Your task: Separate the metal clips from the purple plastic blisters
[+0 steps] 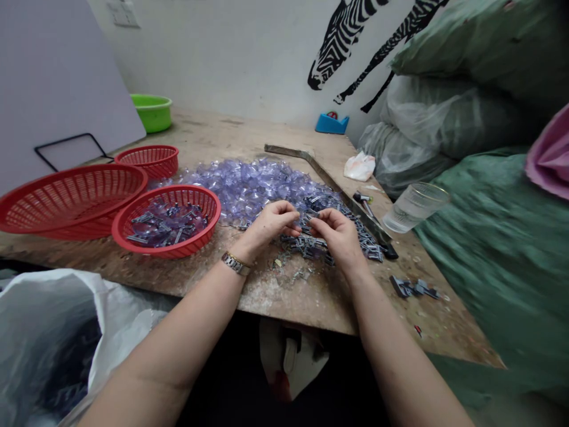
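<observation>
Two forearms (178, 338) are reaching over the desk's (329, 302) front edge, a metal watch (235, 263) circling the left wrist. An open white sack (120, 320) is standing beside that edge's left part; pale marks inside are showing too blurred to read.

A red basket (166, 249) holding mixed pieces is sitting near the front edge, with two more red baskets (73, 201) behind and leftward. A green basin (155, 114) is resting toward the back left corner, a blue tape dispenser (332, 123) near the back right. A long metal bar (320, 169) is lying between the pile and the right edge, where a clear tumbler (415, 207) is appearing tilted beside green sacks (493, 249).

Clear purple pieces (249, 184) are heaping mid-desk, grey pieces (306, 244) lying at their right front. Above the grey ones, the left hand (276, 220) and right hand (340, 234) are bringing thumbs and forefingers close together; whether they are clamping a piece is too small to tell.
</observation>
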`<state>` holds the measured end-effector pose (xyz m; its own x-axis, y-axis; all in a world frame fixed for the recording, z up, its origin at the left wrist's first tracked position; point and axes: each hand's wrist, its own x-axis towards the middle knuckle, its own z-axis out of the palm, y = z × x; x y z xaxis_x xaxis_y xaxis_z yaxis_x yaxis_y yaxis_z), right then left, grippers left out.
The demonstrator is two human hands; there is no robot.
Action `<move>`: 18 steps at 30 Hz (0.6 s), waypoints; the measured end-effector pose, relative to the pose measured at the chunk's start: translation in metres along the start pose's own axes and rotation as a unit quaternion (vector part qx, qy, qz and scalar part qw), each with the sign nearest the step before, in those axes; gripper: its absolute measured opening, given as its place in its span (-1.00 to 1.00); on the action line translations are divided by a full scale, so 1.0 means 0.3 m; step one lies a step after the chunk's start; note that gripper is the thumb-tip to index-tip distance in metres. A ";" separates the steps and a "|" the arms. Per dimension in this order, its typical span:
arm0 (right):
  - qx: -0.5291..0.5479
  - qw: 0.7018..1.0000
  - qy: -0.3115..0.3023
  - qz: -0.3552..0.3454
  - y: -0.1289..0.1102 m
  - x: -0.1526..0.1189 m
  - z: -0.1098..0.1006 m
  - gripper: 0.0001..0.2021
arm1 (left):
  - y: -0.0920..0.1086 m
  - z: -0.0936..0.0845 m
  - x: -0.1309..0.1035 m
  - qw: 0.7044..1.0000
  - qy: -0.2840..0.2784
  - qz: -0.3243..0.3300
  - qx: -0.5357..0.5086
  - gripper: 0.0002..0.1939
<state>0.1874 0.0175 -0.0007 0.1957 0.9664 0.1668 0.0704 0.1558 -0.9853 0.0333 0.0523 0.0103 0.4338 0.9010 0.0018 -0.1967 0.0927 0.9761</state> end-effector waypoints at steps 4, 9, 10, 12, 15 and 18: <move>-0.021 1.000 0.001 -0.023 0.001 -0.003 0.001 -0.71 | -0.006 -0.002 -0.004 0.999 -0.029 0.014 0.004 -0.82; -0.033 0.999 -0.002 -0.031 -0.002 -0.006 -0.004 -0.77 | -0.010 -0.012 0.000 0.997 -0.061 0.036 0.012 -0.76; -0.031 0.999 -0.001 -0.031 -0.003 -0.006 -0.004 -0.77 | -0.010 -0.012 0.000 0.997 -0.066 0.038 0.012 -0.76; -0.026 0.999 0.002 -0.030 -0.003 -0.006 -0.003 -0.78 | -0.008 -0.011 -0.001 0.997 -0.072 0.040 0.010 -0.77; -0.022 0.999 0.008 -0.033 -0.003 -0.006 -0.002 -0.77 | -0.007 -0.007 -0.001 0.997 -0.070 0.030 0.005 -0.78; -0.029 0.999 0.015 -0.039 -0.002 -0.007 -0.001 -0.78 | -0.008 -0.003 0.001 0.998 -0.054 0.013 -0.012 -0.78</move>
<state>0.1873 0.0154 -0.0005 0.2156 0.9451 0.2457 0.1428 0.2184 -0.9654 0.0331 0.0528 0.0077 0.5208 0.8521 0.0513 -0.2295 0.0819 0.9699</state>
